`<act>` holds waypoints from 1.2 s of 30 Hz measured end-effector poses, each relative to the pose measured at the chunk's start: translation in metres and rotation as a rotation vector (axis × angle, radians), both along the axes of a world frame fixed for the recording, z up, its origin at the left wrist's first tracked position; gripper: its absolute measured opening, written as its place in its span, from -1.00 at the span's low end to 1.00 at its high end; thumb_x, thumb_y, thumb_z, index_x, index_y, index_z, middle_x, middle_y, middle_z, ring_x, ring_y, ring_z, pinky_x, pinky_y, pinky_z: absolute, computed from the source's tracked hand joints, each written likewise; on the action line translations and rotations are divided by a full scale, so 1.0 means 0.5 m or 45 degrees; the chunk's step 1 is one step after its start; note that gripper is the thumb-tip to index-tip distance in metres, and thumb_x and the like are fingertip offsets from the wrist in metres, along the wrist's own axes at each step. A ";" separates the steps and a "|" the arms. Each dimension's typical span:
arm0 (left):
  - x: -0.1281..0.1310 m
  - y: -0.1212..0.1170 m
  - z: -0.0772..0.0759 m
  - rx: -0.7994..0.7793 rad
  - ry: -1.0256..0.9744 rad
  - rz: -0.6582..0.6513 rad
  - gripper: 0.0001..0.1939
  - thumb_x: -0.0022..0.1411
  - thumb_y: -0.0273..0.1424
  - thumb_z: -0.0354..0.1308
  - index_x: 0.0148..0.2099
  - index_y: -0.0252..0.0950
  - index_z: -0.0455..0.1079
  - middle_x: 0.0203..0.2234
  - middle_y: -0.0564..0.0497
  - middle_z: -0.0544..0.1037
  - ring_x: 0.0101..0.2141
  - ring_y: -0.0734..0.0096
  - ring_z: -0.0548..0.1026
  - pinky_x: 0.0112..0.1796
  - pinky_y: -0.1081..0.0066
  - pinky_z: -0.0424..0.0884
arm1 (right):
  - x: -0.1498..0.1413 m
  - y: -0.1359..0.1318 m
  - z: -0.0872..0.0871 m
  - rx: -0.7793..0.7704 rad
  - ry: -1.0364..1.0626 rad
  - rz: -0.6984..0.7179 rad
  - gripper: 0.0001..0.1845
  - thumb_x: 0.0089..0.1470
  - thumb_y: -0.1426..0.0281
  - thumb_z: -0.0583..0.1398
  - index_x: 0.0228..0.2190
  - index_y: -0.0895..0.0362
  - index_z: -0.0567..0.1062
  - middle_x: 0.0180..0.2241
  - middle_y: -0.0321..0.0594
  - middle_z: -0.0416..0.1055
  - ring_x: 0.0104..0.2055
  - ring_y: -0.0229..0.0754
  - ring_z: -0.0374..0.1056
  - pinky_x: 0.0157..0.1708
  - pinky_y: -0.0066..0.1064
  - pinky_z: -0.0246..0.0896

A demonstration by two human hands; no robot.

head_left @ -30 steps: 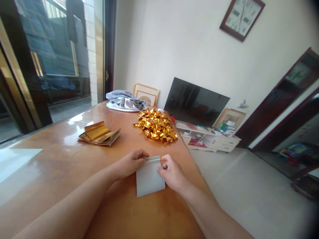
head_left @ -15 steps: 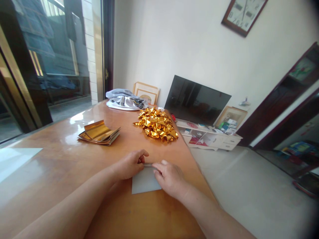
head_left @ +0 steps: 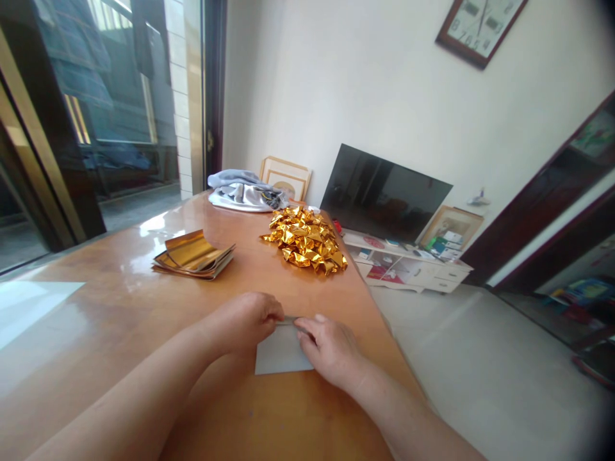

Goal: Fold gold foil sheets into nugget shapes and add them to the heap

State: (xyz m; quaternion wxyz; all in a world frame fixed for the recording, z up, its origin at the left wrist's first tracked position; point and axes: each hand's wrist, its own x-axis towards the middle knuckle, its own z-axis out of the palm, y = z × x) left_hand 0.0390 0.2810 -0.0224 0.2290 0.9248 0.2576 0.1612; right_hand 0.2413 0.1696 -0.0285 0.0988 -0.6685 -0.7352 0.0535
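A pale sheet of paper (head_left: 281,355) lies flat on the table in front of me, with a narrow fold along its far edge. At the left end of that fold, my left hand (head_left: 257,320) is closed on the paper, fingers curled. My right hand (head_left: 331,349) pinches the fold's right end between thumb and fingers, its palm covering the sheet's right side. Beyond the hands sits a heap of folded gold foil pieces (head_left: 307,240). To the left is a stack of gold foil paper sheets (head_left: 195,256), the top one curling up.
The glossy wooden table (head_left: 120,320) has its right edge just beyond my right hand. Another pale sheet (head_left: 33,304) lies at far left. Bundled grey-blue cloth (head_left: 243,192) rests at the far end. A television (head_left: 384,195) stands behind on a white cabinet (head_left: 418,269).
The left hand's raised fingers have curled down onto the fold. The right hand keeps its grip at the other end. The whole view has shifted slightly.
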 end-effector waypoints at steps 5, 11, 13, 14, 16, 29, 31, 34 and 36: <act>-0.007 -0.002 0.007 0.019 0.107 -0.074 -0.71 0.06 -0.58 0.02 -0.39 -0.22 0.57 -0.38 0.00 0.58 -0.35 0.32 0.51 -0.33 0.43 0.32 | 0.007 0.000 0.003 0.001 0.070 0.015 -0.65 0.28 0.28 0.12 0.04 -0.10 0.55 -0.21 -0.22 0.53 -0.21 -0.14 0.47 -0.25 -0.40 0.20; -0.017 -0.005 0.014 -0.124 0.106 -0.105 -0.79 0.07 -0.46 0.14 -0.33 -0.19 0.62 -0.29 -0.03 0.55 -0.35 0.30 0.50 -0.30 0.41 0.36 | 0.039 -0.022 0.048 -0.095 0.228 0.145 -0.66 0.16 0.22 0.27 -0.03 -0.03 0.59 -0.22 -0.25 0.45 -0.21 -0.18 0.41 -0.21 -0.43 0.23; -0.018 -0.005 0.015 -0.158 0.138 -0.071 -0.76 0.06 -0.41 0.20 -0.22 -0.17 0.63 -0.23 -0.03 0.54 -0.34 0.31 0.49 -0.31 0.41 0.36 | 0.049 -0.035 0.058 -0.132 0.255 0.217 -0.61 0.11 0.19 0.32 -0.02 -0.04 0.58 -0.15 -0.24 0.43 -0.13 -0.16 0.40 -0.12 -0.41 0.23; -0.019 -0.006 0.015 -0.167 0.152 -0.053 -0.74 0.05 -0.38 0.23 -0.18 -0.16 0.63 -0.20 -0.03 0.53 -0.34 0.31 0.49 -0.31 0.40 0.36 | 0.052 -0.041 0.060 -0.151 0.265 0.242 -0.58 0.08 0.18 0.35 -0.01 -0.04 0.57 -0.13 -0.24 0.41 -0.10 -0.14 0.38 -0.10 -0.40 0.23; -0.019 -0.007 0.016 -0.175 0.173 -0.027 -0.71 0.05 -0.32 0.26 -0.14 -0.17 0.62 -0.18 -0.04 0.51 -0.34 0.31 0.49 -0.30 0.40 0.37 | 0.057 -0.050 0.057 -0.181 0.277 0.273 -0.55 0.04 0.17 0.38 -0.01 -0.05 0.56 -0.11 -0.25 0.40 -0.08 -0.13 0.37 -0.07 -0.39 0.24; -0.017 -0.032 0.051 -0.145 0.301 0.068 -0.24 -0.21 0.20 0.36 -0.05 -0.18 0.57 -0.18 -0.10 0.49 -0.24 0.09 0.49 -0.29 0.35 0.30 | 0.058 -0.039 0.026 -0.136 0.341 0.272 -0.83 0.18 0.31 0.29 -0.17 0.00 0.62 -0.20 -0.25 0.41 -0.12 -0.19 0.37 -0.11 -0.41 0.23; -0.016 -0.035 0.051 -0.132 0.303 0.083 -0.25 -0.21 0.19 0.37 -0.05 -0.18 0.58 -0.18 -0.11 0.50 -0.24 0.08 0.49 -0.30 0.34 0.30 | 0.060 -0.035 0.023 -0.127 0.378 0.264 -0.85 0.22 0.31 0.25 -0.20 0.01 0.62 -0.22 -0.26 0.41 -0.16 -0.21 0.38 -0.16 -0.43 0.24; -0.015 -0.034 0.044 -0.099 0.249 0.087 -0.45 -0.06 0.10 0.33 -0.13 -0.16 0.61 -0.23 -0.10 0.52 -0.28 0.12 0.50 -0.30 0.33 0.29 | 0.064 -0.025 0.016 -0.118 0.442 0.242 -0.83 0.25 0.29 0.21 -0.23 0.04 0.62 -0.24 -0.26 0.42 -0.23 -0.24 0.38 -0.21 -0.44 0.24; -0.014 -0.030 0.035 -0.078 0.200 0.062 -0.60 0.11 0.03 0.23 -0.22 -0.15 0.63 -0.28 -0.08 0.53 -0.32 0.18 0.50 -0.31 0.34 0.28 | 0.066 -0.015 0.011 -0.106 0.481 0.221 -0.81 0.26 0.28 0.20 -0.25 0.07 0.61 -0.26 -0.26 0.44 -0.24 -0.24 0.38 -0.21 -0.44 0.24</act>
